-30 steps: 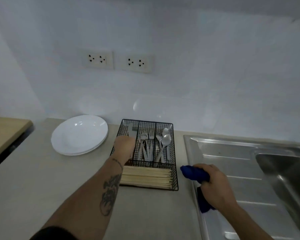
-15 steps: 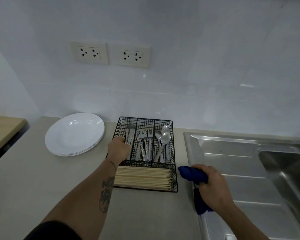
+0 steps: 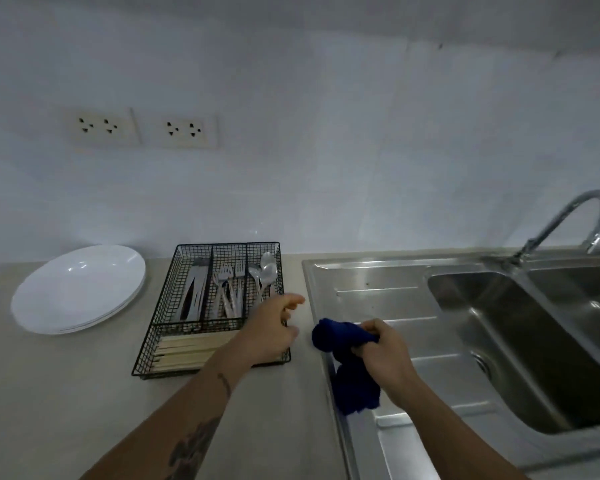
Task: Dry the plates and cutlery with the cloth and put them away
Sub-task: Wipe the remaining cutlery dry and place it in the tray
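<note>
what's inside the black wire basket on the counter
The black wire basket holds knives, forks and spoons in three back sections, and wooden chopsticks in front. The left hand covers its front right corner.

Illumination dim and even, with a cool blue-grey cast. Specular glare noted on the stacked plates [image 3: 78, 289], the steel sink [image 3: 378, 282] and the faucet [image 3: 568, 220]. Shadows soft and faint. Wide-angle distortion bows the tabletop [image 3: 66, 393] edge and wall lines. Overall soft focus; faucet tip smeared.
</note>
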The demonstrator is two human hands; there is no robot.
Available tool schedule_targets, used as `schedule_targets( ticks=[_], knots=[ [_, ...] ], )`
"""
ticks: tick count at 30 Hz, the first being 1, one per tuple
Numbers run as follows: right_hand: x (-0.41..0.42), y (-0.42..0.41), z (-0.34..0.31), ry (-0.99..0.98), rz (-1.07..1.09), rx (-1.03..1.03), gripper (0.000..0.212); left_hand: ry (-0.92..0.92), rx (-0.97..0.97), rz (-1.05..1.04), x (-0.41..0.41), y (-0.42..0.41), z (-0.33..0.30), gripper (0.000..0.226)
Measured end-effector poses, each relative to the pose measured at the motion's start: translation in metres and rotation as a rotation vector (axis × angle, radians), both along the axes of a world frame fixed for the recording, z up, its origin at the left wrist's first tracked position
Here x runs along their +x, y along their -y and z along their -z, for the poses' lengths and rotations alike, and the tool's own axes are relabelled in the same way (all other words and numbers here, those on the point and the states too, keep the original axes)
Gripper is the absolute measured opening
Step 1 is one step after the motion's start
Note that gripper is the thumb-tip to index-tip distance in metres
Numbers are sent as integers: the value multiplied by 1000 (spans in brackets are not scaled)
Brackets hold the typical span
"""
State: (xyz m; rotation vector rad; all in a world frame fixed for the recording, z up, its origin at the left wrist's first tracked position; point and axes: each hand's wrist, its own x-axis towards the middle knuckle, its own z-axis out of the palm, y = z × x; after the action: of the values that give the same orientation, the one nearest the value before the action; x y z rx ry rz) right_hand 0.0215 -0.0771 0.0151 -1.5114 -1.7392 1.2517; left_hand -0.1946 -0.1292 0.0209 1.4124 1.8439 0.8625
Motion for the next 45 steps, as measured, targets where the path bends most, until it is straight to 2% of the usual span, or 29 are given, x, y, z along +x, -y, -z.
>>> schedule_targets(
  ticks=[2,3,6,8,11,16,19,22,27,29,31,33,34,37,42,43,45],
  knots=[
    [13,3,-3,-51,7,-44,24,71,-55,145,29,-1,1,63],
    [20,4,-5,-72,9,-53,23,94,-52,174,42,-2,0,60],
    [41,5,-13,-101,0,-44,23,132,-10,168,73,-8,-3,23],
    [56,6,-19,-110,-48,-57,22,128,3,120,89,-11,-6,12],
    [79,5,-22,-138,-172,-136,28,158,6,60,113,-12,-15,12],
    [119,-4,-27,-186,-329,-263,28,11,0,-10,157,-12,-27,15],
    [136,-9,-27,-215,-391,-259,32,3,-20,-51,181,-14,-33,5],
    [149,-13,-25,-173,-421,-245,25,88,-31,-109,195,-10,-36,6],
    [161,-18,-31,-221,-482,-517,22,289,-65,-212,205,9,-46,6],
    [162,-22,-29,-215,-506,-548,29,379,-122,-181,206,14,-49,13],
    [161,-24,-23,-198,-519,-543,34,434,-254,-66,209,18,-44,39],
    [159,-22,-17,-161,-504,-495,27,350,-324,-31,216,21,-30,68],
    [158,-20,-15,-126,-495,-447,23,279,-327,-49,220,22,-22,76],
    [157,-21,-9,-53,-508,-349,21,153,-271,-97,226,25,-5,61],
    [152,-31,-14,55,-479,-242,17,139,-227,-48,209,21,-5,40],
    [151,-32,-16,69,-465,-211,10,127,-196,-65,206,20,-8,37],
    [149,-34,-19,89,-434,-144,13,130,-138,-92,199,18,-16,37]
  ],
)
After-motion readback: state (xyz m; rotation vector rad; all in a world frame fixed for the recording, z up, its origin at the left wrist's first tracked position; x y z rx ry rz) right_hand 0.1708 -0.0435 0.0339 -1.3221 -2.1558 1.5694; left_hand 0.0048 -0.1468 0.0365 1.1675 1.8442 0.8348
